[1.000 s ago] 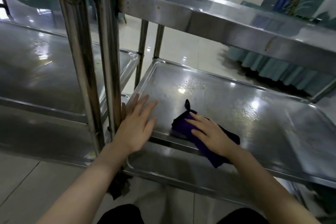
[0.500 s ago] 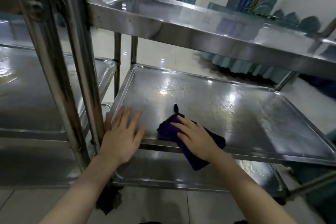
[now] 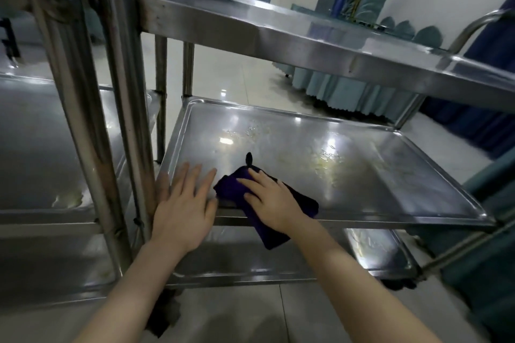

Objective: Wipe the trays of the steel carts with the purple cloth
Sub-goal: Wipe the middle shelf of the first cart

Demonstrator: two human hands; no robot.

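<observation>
The middle tray [image 3: 390,175] of the steel cart in front of me is shiny and carries pale crumbs and smears near its middle and back. A purple cloth [image 3: 231,186] lies at the tray's front edge, one end hanging over the rim. My right hand [image 3: 271,200] presses flat on the cloth with fingers straight. My left hand [image 3: 185,206] rests flat with fingers spread on the tray's front left corner, beside the cloth.
The cart's top tray [image 3: 306,36] hangs over the work area and a bottom tray [image 3: 376,248] lies below. Upright steel posts [image 3: 125,92] stand just left of my left hand. A second cart's tray [image 3: 33,147] sits at the left. Draped tables [image 3: 348,92] stand behind.
The view has shifted, showing more of the cart's right side. Both hands stay at the tray's front left, and the right hand with the cloth has closed in slightly on the left hand.
</observation>
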